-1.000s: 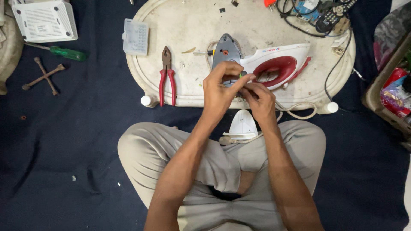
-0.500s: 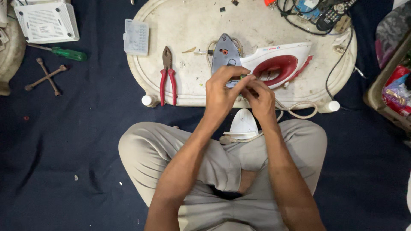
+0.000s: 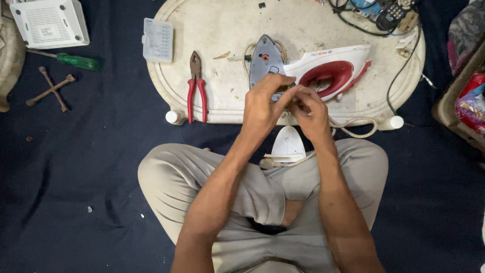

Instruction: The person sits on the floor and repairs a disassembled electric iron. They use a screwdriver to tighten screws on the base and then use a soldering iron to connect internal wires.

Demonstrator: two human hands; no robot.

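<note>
At frame centre, left hand (image 3: 262, 103) and right hand (image 3: 309, 108) pinch something small, unidentifiable, over the opened iron (image 3: 308, 68); its white cover (image 3: 288, 144) lies detached, reassembly apparently pending.

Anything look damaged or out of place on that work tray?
The clothes iron lies opened up on the white tray, its grey soleplate split from the body. A white cover piece sits off the tray on the lap.

A white box (image 3: 50, 23) with a small pale label (image 3: 49, 32) on its slotted top lay at the far left on the dark cloth. A small clear plastic case (image 3: 158, 40) sat on the far left edge of the white tray (image 3: 212, 20). At the right edge, red and blue packets (image 3: 471, 103) filled a brown crate (image 3: 447, 108).
</note>
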